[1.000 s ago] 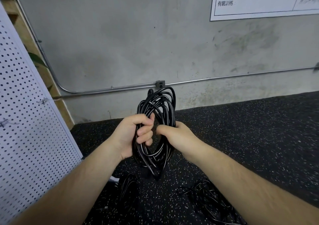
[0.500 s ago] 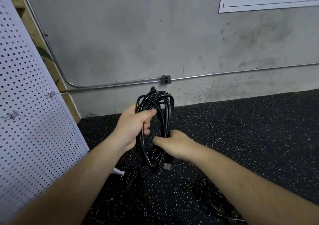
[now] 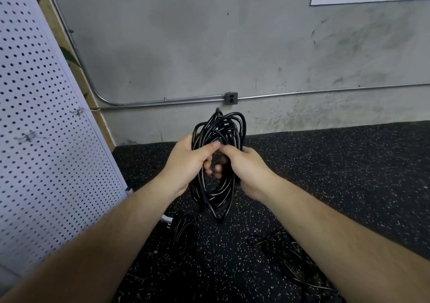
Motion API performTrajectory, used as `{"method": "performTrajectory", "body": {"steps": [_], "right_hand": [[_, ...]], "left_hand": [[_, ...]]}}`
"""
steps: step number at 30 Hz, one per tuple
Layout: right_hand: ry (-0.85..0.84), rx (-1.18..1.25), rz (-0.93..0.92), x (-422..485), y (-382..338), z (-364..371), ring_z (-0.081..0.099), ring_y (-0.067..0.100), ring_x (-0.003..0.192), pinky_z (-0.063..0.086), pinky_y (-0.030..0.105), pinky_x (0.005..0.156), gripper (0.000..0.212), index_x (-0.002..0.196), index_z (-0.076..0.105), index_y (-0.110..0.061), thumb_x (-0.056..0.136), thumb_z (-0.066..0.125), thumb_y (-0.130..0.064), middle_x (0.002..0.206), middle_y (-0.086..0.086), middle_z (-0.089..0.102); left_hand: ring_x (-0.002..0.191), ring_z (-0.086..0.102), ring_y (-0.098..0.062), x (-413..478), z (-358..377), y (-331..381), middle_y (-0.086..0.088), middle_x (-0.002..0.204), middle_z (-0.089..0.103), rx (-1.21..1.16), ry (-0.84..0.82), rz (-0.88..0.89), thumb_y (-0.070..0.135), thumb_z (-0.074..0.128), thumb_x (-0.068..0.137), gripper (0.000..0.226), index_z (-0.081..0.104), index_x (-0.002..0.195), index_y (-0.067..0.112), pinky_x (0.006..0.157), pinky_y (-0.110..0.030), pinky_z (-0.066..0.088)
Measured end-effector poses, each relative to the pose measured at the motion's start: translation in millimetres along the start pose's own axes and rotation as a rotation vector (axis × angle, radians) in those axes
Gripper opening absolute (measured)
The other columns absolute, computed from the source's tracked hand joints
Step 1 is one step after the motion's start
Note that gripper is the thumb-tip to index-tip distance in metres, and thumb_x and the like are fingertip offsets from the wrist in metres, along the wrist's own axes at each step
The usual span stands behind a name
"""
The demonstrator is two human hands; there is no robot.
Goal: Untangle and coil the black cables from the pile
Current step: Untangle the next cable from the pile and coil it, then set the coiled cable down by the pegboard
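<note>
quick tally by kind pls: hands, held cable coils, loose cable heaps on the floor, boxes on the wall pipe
hands: 2 (left hand, right hand)
held cable coil: 1, gripped by both hands
loose cable heaps on the floor: 2 (left heap, right heap)
junction box on the wall pipe: 1
total: 6

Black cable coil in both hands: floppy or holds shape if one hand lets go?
Probably semi-stiff: the black cable coil stands in loops above the left hand and right hand without drooping. Likely to spring loose: loops look uneven, no tie shows. Glossy jacket may slide in a loose grip.
</note>
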State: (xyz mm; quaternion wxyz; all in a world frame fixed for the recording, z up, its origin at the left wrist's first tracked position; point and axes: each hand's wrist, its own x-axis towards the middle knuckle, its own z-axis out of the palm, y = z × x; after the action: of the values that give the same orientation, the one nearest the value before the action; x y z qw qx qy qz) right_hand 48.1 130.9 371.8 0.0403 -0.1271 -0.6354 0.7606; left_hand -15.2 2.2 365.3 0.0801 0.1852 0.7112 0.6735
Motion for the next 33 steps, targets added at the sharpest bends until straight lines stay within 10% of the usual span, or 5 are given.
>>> {"method": "performTrajectory", "body": {"steps": [7,15,25,33], "right_hand": [[0.113,-0.130,-0.052,26.3,17.4,4.5,0.053,0.012,0.047,0.052,0.037,0.060,0.015,0.095,0.063,-0.013,0.100,0.063,-0.027,0.064,-0.001,0.054],[0.169,-0.499,-0.204,50.4,49.0,26.5,0.064,0.017,0.058,0.048,0.030,0.057,0.040,0.083,0.056,-0.010,0.094,0.061,-0.048,0.067,0.002,0.061],[0.121,-0.561,-0.109,70.6,104.7,63.5,0.064,0.014,0.055,0.047,0.023,0.051,0.043,0.105,0.057,-0.009,0.102,0.049,-0.051,0.081,0.004,0.065],[0.230,-0.476,0.211,118.7,183.4,43.9,0.054,0.034,0.124,0.040,0.034,0.095,0.065,0.144,0.035,0.000,0.102,0.050,-0.047,0.138,0.017,0.054]], "left_hand": [[0.061,0.070,-0.020,4.6,-25.2,-17.5,-0.006,0.082,0.070,0.271,0.086,-0.047,0.020,0.071,0.094,0.016,0.059,0.104,0.018,0.066,-0.045,0.063],[0.064,0.058,-0.014,4.8,-28.8,-54.6,-0.002,0.079,0.056,0.561,0.170,0.017,0.023,0.051,0.106,0.016,0.042,0.107,0.009,0.048,-0.019,0.042],[0.072,0.068,-0.031,-4.2,-74.2,-97.2,-0.015,0.089,0.066,0.750,0.096,-0.058,0.033,0.047,0.106,0.027,0.041,0.115,0.009,0.069,-0.052,0.057],[0.099,0.063,-0.025,28.1,-50.8,-190.9,-0.013,0.121,0.062,0.515,0.005,-0.510,0.025,0.052,0.093,0.048,0.042,0.138,0.011,0.085,-0.036,0.049]]}}
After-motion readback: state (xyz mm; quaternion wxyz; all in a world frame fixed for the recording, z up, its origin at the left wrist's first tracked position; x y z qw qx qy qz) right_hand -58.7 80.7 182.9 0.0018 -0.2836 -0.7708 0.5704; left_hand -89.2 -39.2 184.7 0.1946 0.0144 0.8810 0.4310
